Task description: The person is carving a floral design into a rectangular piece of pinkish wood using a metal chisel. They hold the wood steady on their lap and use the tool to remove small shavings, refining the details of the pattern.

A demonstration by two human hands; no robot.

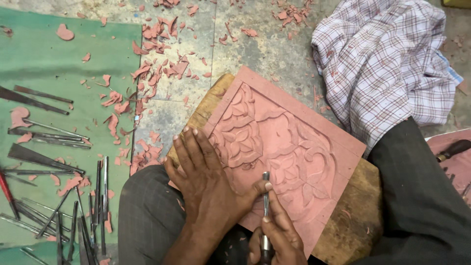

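A square pink carving block [294, 147] with a raised border and a floral relief rests tilted on a wooden board [353, 216] across my lap. My left hand [206, 181] lies flat on the block's near-left edge, its thumb pressed against a slim metal chisel [265, 196]. My right hand [277, 235] grips the chisel's shaft from below. The chisel tip touches the carved pattern near the block's middle.
Several metal carving tools [59, 172] lie on a green mat [49, 64] at the left. Pink shavings [157, 64] litter the concrete floor. A checked cloth [387, 64] lies at the upper right. Another dark-handled tool [454, 149] rests at the right edge.
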